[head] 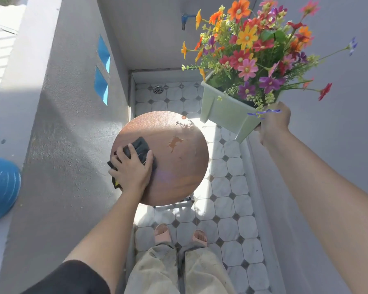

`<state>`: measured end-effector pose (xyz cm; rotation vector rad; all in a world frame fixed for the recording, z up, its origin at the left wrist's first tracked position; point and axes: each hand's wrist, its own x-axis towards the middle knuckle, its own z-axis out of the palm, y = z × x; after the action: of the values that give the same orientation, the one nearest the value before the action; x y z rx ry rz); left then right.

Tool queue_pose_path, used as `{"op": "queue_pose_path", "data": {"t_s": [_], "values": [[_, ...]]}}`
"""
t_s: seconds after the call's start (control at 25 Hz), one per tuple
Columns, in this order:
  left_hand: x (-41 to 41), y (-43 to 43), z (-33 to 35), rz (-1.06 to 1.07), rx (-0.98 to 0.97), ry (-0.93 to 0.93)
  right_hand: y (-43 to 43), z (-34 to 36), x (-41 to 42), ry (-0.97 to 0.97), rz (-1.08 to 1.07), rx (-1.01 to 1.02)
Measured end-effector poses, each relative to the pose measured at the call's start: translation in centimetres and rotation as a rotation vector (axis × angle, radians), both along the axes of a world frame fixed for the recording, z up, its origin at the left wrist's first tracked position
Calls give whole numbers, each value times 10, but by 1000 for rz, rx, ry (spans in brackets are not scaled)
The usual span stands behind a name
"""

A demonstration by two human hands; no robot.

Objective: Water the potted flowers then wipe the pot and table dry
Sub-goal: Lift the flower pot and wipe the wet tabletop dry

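Observation:
A round brown table (179,166) stands below me on the tiled floor. My left hand (132,168) presses a dark cloth (139,146) flat onto the table's left side. A wet patch (174,143) shows on the tabletop to the right of the cloth. My right hand (272,122) holds the pale green square pot (223,111) by its near corner, lifted and tilted above the table's far right. Colourful flowers (253,47) fill the pot.
Grey walls close in on both sides of a narrow tiled strip (232,209). A floor drain (158,89) and a blue tap (184,20) are at the far end. A blue rounded object (0,187) sits on the ledge at left. My feet (181,234) stand just behind the table.

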<state>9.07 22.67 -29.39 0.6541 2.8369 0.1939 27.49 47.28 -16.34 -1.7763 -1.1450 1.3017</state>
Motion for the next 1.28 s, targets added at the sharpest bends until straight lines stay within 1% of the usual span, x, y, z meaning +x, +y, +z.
{"op": "queue_pose_path", "data": {"t_s": [0.08,0.16,0.24,0.32,0.4,0.48,0.52,0.6,0.72,0.84,0.92,0.96,1.0,1.04,1.12,1.2,1.28], "values": [[3,32,4,-60,-23,5,4,-4,0,46,-74,-23],[21,57,4,-213,-16,31,5,-6,-1,77,-112,-38],[50,63,2,-387,-32,83,3,-5,-2,111,-130,-46],[77,49,1,-580,-2,107,3,-5,-5,119,-128,-43],[96,17,-4,-757,104,127,6,-5,-7,108,-105,-32],[95,-18,-10,-851,216,213,8,-6,-9,91,-90,-28],[87,-33,-13,-850,253,241,8,-5,-9,72,-74,-17],[61,-52,-14,-765,295,285,8,-4,-11,60,-68,-11],[11,-48,-16,-522,273,320,9,-4,-12,57,-63,-13],[-38,-1,-14,-269,257,245,11,-9,-12,60,-64,-12],[-62,45,-8,-211,231,160,17,-13,-11,80,-73,-19],[-69,68,-7,-228,228,136,19,-15,-10,75,-83,-18],[-70,89,-6,-285,236,130,21,-17,-9,71,-76,-5],[-66,108,-7,-393,254,128,24,-17,-9,63,-78,-5],[-45,133,-7,-707,325,122,30,-16,-7,-7,-55,42],[-10,132,-8,-1043,434,172,37,-18,-3,-75,-28,69],[26,105,-4,-1315,496,154,41,-16,-1,-79,-36,75]]}}
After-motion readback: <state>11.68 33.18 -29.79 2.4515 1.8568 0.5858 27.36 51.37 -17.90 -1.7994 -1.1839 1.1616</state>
